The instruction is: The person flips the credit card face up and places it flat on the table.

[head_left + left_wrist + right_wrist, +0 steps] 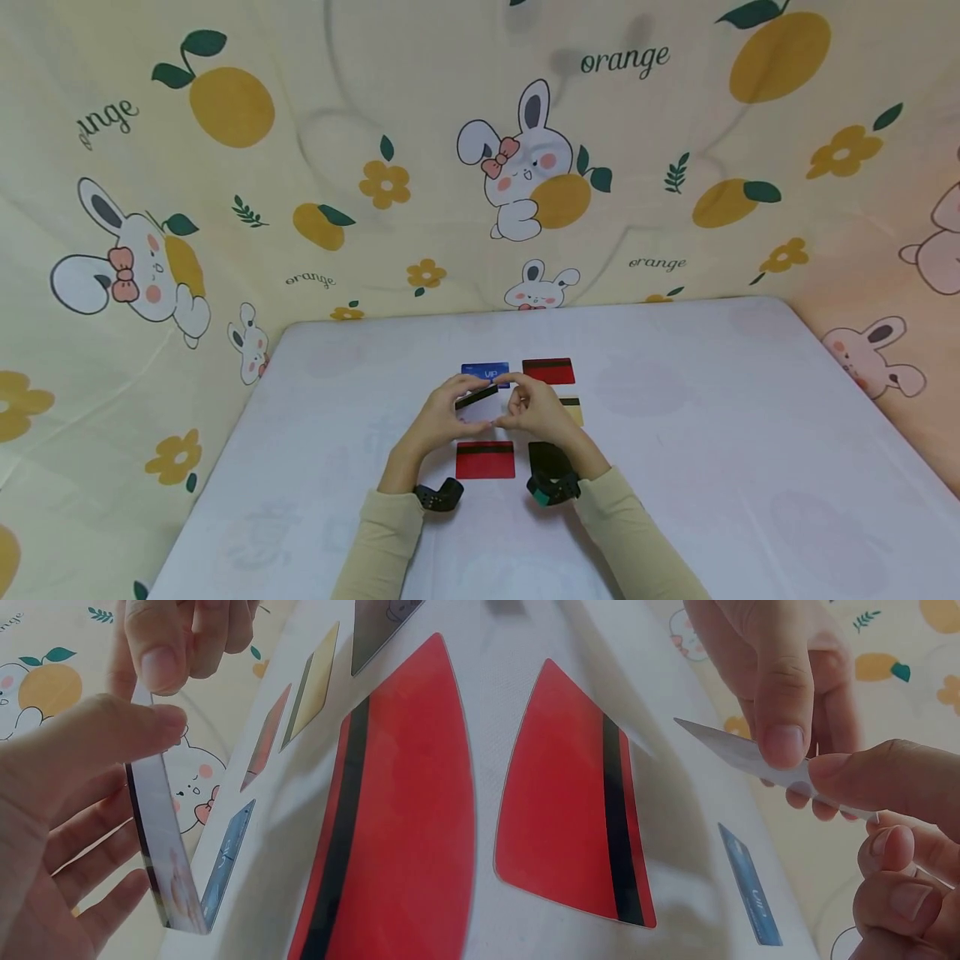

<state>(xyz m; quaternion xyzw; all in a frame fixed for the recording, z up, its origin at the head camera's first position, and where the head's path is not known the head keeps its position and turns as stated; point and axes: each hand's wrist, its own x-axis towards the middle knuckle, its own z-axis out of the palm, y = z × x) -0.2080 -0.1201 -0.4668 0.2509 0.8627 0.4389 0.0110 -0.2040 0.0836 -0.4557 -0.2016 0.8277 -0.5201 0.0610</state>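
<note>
Both hands hold one thin pale card above the table; a dark stripe runs along one edge. My left hand grips it with the thumb on one face and the fingers behind, as the right wrist view shows. At the card's other end, the thumb and a finger of my right hand pinch it. In the left wrist view the card is tilted, seen nearly edge-on. Below the hands lies a red card with a black stripe. A blue VIP card lies just beyond, partly covered by the fingers.
Beyond the right hand lie another red card and a gold card, the latter partly hidden. A black card is under the right wrist. The white table backs onto a curtain printed with rabbits and oranges.
</note>
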